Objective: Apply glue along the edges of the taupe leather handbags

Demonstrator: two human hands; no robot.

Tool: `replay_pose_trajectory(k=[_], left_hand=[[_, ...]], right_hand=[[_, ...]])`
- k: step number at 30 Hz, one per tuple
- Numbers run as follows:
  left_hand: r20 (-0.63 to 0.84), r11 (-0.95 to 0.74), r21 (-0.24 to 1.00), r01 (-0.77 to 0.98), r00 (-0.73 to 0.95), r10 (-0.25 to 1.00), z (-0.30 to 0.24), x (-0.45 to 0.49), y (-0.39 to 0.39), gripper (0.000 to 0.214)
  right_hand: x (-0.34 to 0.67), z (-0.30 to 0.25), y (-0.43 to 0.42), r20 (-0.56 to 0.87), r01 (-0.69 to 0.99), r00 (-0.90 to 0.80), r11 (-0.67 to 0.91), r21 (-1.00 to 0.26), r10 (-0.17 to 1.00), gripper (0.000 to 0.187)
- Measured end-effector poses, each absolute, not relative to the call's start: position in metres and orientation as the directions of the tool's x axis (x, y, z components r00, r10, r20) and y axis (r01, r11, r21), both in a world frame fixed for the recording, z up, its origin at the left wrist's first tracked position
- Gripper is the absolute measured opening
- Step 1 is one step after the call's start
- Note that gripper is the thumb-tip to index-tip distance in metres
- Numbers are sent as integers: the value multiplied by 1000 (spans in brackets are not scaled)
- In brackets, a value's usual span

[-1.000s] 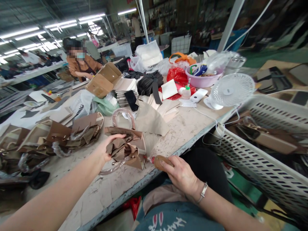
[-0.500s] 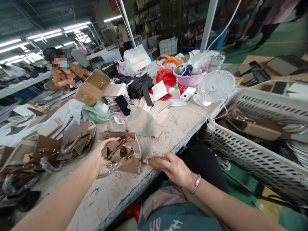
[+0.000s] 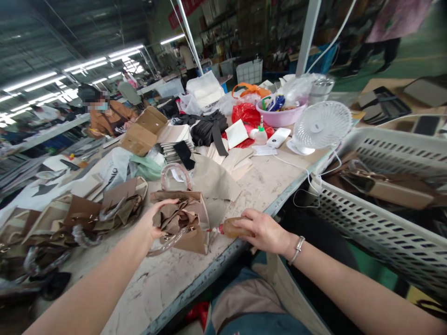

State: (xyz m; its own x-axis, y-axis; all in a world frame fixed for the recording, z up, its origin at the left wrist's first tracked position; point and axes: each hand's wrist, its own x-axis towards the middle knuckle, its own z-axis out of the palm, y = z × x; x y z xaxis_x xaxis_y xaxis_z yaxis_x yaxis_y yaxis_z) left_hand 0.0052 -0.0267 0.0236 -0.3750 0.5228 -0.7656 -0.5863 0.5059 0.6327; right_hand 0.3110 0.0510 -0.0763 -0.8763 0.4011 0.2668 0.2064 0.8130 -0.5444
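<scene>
A brown handbag [image 3: 193, 238] lies on the worktable, its mouth and crumpled brown lining [image 3: 174, 216] facing up. Plastic-wrapped loops form its handles [image 3: 169, 244]. My left hand [image 3: 159, 218] grips the bag's left side, fingers over the edge at the opening. In my right hand [image 3: 261, 228] is an amber squeeze bottle [image 3: 233, 227] with a red nozzle. The bottle lies nearly level, its thin tip close to the bag's right edge; whether it touches cannot be made out. Similar brown bags [image 3: 82, 209] stand in a row left of my left hand.
Behind the bag lie grey-beige sheets [image 3: 214, 179] and a stack of pale panels [image 3: 174, 139]. A white fan [image 3: 321, 125] and a pink basin [image 3: 279, 116] stand farther right. A perforated crate [image 3: 377, 214] holding bags is beside the table. A co-worker [image 3: 111, 114] is across.
The view has shifted, so the scene sits farther right. My right hand and the bottle have risen slightly beside the bag. My left hand keeps its grip.
</scene>
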Motion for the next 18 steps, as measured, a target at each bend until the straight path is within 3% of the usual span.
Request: replay_pose_trajectory(k=[3, 8, 18], left_hand=[[-749, 501, 635, -588, -309, 586, 19, 1, -28, 9], [-746, 501, 623, -601, -262, 613, 24, 7, -30, 15], [-741, 447, 648, -616, -377, 555, 30, 25, -18, 22]], right_hand=[[307, -70, 61, 262, 192, -888, 822, -536, 378, 40], [305, -75, 63, 275, 172, -893, 835, -522, 356, 43], [305, -93, 58, 339, 149, -876, 860, -487, 344, 33]])
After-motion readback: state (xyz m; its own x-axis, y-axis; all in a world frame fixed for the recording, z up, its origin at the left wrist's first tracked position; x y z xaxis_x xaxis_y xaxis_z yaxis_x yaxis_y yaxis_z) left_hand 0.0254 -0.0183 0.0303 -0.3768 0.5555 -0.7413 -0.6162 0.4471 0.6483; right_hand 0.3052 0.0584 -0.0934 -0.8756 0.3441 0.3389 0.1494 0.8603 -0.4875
